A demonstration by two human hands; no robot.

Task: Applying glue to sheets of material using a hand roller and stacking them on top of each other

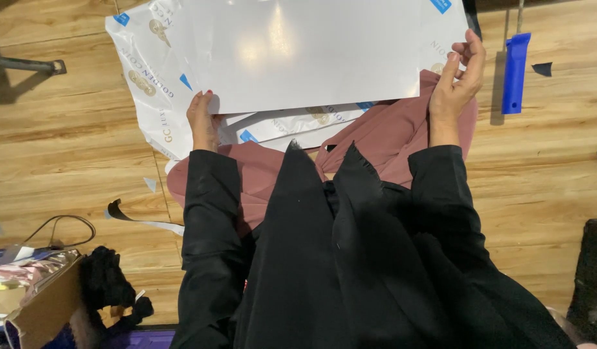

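Wooden floor in warm plank tones, seen from above and filling the whole view. Across the lower middle, black sleeves and black cloth of the person wearing the camera, spreading down to the bottom edge. Underneath that, on the floor, a dusty-pink garment lying rumpled, partly covered by the sheets above it. At the top centre, a large glossy white sheet, held flat and slightly tilted, catching glare from a ceiling light. Below and left of it, a loose stack of white plastic bags with gold round marks and small blue corner labels, fanned out over the floor and the pink garment. Left hand closed on the lower left corner of the white sheet, thumb hidden behind it, fingers with red nails curled over the edge. Right hand gripping the sheet's right edge, fingers bent narrowly around it, palm facing inward. To the right, well apart from the hands, a blue handle of a tool lying on the floor. At lower left, a cardboard box with shiny fabric in it, beside a black fuzzy bundle. Near those, a thin black cord looping over the planks.
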